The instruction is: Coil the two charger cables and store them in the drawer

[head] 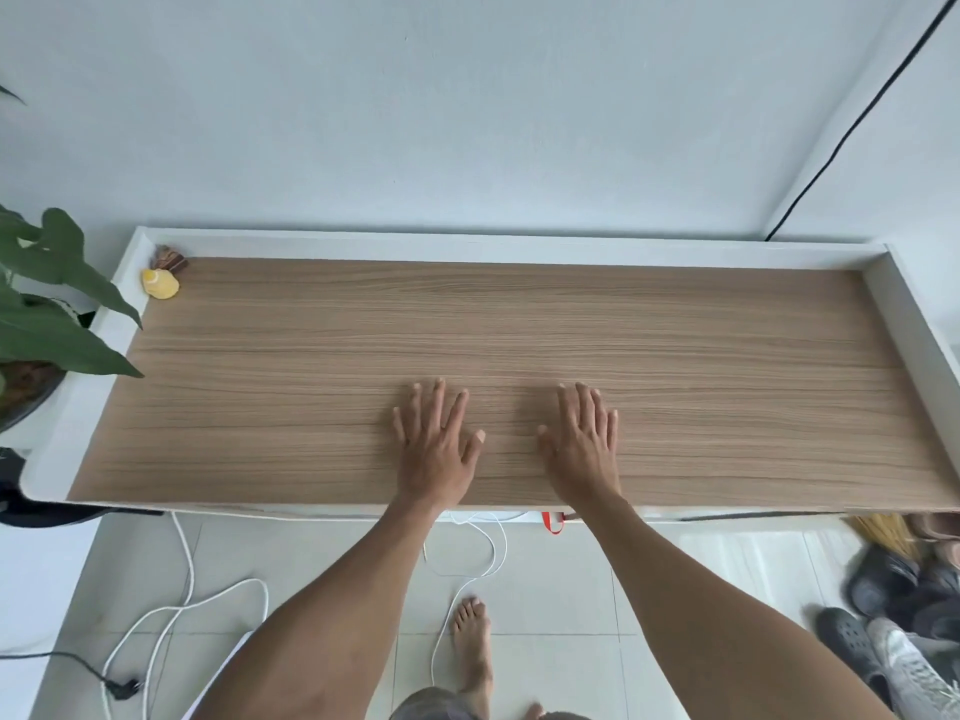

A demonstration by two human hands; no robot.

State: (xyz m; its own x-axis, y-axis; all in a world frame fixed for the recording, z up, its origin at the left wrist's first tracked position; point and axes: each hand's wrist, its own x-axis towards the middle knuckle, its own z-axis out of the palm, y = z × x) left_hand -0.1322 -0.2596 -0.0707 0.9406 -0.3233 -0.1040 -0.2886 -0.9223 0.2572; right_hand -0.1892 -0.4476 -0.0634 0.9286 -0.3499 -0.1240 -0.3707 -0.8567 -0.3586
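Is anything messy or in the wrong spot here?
Yes. White cables lie loose and tangled on the floor tiles below the wooden top, uncoiled. One thin white cable dangles from the front edge. Both hands rest flat on the top, holding nothing.

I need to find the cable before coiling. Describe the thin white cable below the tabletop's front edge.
The thin white cable looks like smooth, rubbery cord. It hangs uncoiled from under the tabletop's front edge, loops loosely, then trails down across the tiled floor beside a bare foot. Neither hand touches it. Its ends are hidden.
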